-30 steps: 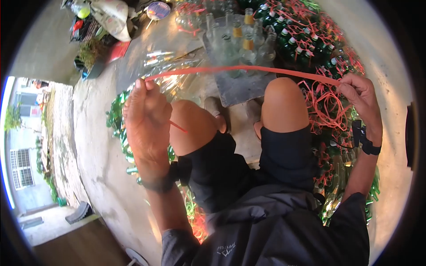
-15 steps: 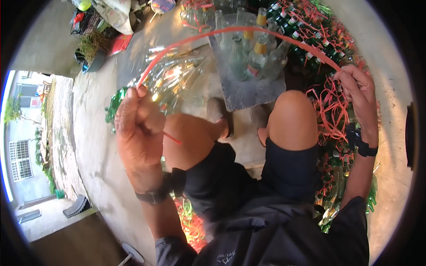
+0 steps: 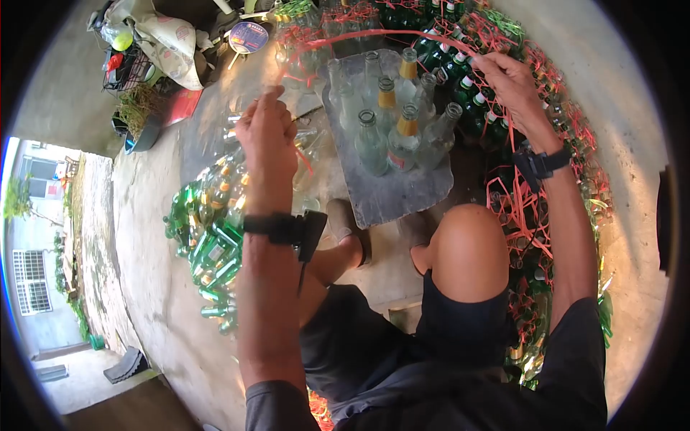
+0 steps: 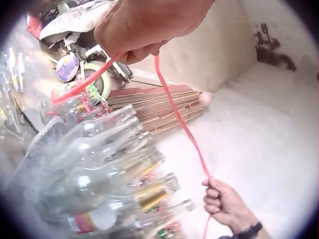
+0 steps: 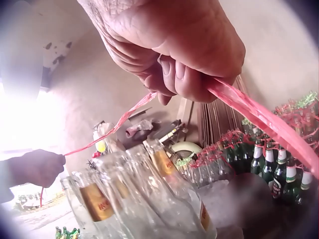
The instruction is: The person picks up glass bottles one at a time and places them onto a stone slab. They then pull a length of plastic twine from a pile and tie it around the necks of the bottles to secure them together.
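Note:
A red plastic strap runs in a slack arc between my two raised hands, beyond the bottles in the head view. My left hand grips one end, and a short tail hangs out below the fist. The other end is held in my right hand, fingers curled round it in the right wrist view, where the strap looks crinkled and film-like. Between and below the hands, a cluster of clear glass bottles, some with gold neck labels, stands upright on a dark grey board.
Green bottles tangled with red straps line the right side. Loose green bottles lie in a heap at left. A round fan, a plant pot and a white sack sit at the back left. My knee is near the board.
Both hands have moved forward, from above my knees to either side of the bottles, carrying the strap with them. It was nearly straight, then bowed upward, and now arcs past the bottles.

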A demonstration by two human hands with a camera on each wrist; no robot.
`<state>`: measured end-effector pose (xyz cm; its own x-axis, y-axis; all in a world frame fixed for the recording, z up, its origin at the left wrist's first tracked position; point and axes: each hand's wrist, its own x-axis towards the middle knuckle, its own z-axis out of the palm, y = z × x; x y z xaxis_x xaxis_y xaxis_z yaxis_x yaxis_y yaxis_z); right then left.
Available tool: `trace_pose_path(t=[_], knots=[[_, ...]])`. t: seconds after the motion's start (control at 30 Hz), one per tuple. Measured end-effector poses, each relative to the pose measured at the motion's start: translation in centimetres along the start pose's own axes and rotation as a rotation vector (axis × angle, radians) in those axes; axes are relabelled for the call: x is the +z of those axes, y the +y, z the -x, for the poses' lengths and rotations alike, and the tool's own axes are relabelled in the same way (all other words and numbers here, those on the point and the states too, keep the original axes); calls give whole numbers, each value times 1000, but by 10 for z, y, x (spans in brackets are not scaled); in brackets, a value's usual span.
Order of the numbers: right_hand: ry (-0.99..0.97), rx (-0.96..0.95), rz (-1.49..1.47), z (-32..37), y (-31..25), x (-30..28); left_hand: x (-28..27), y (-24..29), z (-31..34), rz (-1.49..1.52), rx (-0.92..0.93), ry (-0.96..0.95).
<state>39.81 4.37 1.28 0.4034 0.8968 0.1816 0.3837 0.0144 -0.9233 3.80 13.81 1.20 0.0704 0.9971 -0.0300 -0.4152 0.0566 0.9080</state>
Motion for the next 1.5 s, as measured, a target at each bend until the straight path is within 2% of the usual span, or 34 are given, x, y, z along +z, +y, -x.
trace_pose_path(t=[0.03,0.1,0.27,0.37,0.53,0.6,0.67,0.73,0.8,0.83,0.97,1.03,1.07,1.13,1.17,1.23,1.27,1.33,1.37,1.43,1.47,1.5], knots=[[-12,53,-10,-12,12,4,2,-9,-8,-19,-32,47],[-16,45,-27,-29,35,18,6,-27,-22,-99,-59,129],[-30,73,-4,-54,66,42,-7,-73,-53,-117,-69,140],[-81,111,49,-60,78,51,-18,-98,-63,-284,-92,213],[-172,178,170,-64,117,67,-52,-147,-65,-359,-214,157],[-235,170,219,-64,132,70,-54,-161,-61,-511,-235,172],[-245,82,9,-67,180,80,-55,-170,-55,-506,-264,199],[-245,99,-29,-66,194,87,-61,-180,-54,-538,-262,150],[-246,164,94,-57,174,93,-62,-188,-54,-552,-215,178],[-274,272,101,-53,156,88,-64,-191,-54,-566,-170,209],[-437,301,-41,-70,217,85,-73,-200,-53,-661,-201,205],[-311,41,33,-75,257,97,-78,-204,-51,-719,-250,127],[-314,45,33,-73,253,99,-79,-209,-49,-719,-255,129],[-329,-169,95,-71,245,102,-79,-218,-47,-827,-241,127],[-329,-165,96,-71,246,102,-81,-223,-46,-827,-245,125],[-392,-295,145,-70,246,101,-85,-232,-41,-802,-221,109],[-392,-288,146,-65,239,101,-85,-231,-38,-803,-227,106],[-415,-390,134,-53,221,100,-82,-228,-32,-839,-262,96],[-414,-386,135,-51,225,100,-85,-231,-30,-839,-266,93],[-431,-137,28,-48,232,99,-89,-236,-27,-880,-245,73],[-429,-135,29,-44,227,95,-91,-237,-25,-880,-246,70],[-439,58,-28,-37,221,88,-93,-236,-23,-877,-261,26]])
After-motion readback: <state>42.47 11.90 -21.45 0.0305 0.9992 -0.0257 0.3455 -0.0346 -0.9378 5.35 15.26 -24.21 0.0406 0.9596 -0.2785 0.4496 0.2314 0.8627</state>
